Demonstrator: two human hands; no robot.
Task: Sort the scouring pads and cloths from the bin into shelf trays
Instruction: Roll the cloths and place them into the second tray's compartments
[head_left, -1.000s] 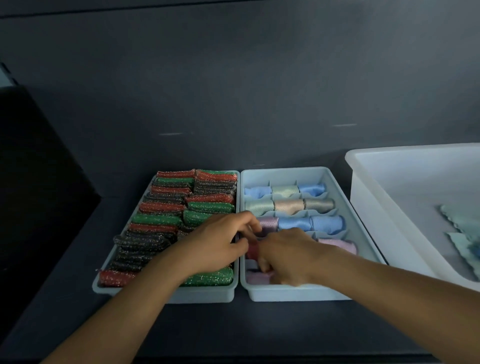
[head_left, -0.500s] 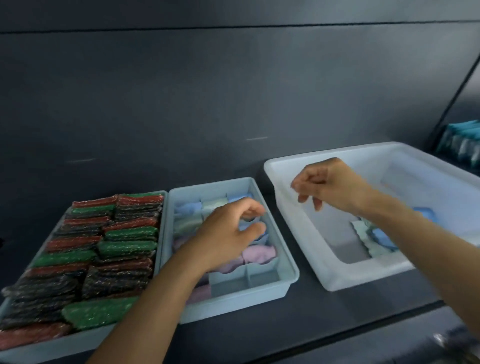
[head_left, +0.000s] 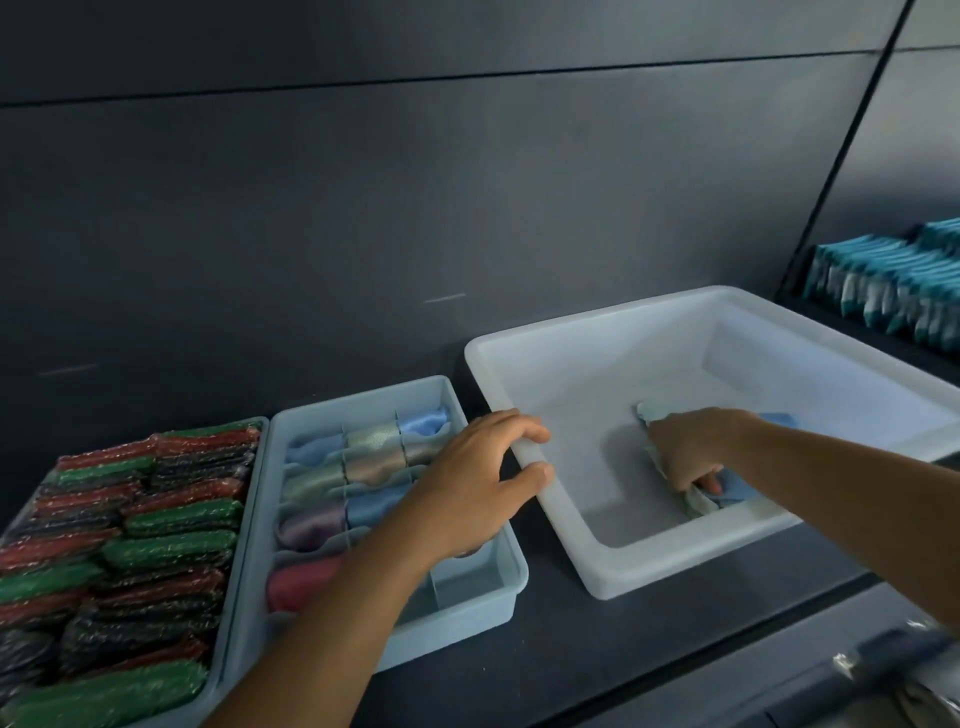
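Note:
A white bin (head_left: 602, 579) stands at the right of the dark shelf. In it lie a few loose cloths, pale green (head_left: 650, 413) and blue (head_left: 733, 492). My right hand (head_left: 693, 449) reaches down into the bin, its fingers curled onto the blue cloth. My left hand (head_left: 480, 486) grips the bin's left rim, fingers above and thumb below. A divided pale blue tray (head_left: 501, 590) holds rolled cloths (head_left: 374, 465) in pastel colours. Further left, a second tray (head_left: 248, 525) is packed with red, green and black scouring pads (head_left: 166, 551).
Teal packets (head_left: 893, 280) stand in rows on the neighbouring shelf at the far right. A dark panel wall rises close behind the trays. The shelf's front edge runs along the lower right, with a blurred metallic object (head_left: 883, 654) below it.
My right hand dropped from above the bin's rim down onto the cloths inside. My left hand left the cloth tray and took hold of the bin's left rim. The view shifted right.

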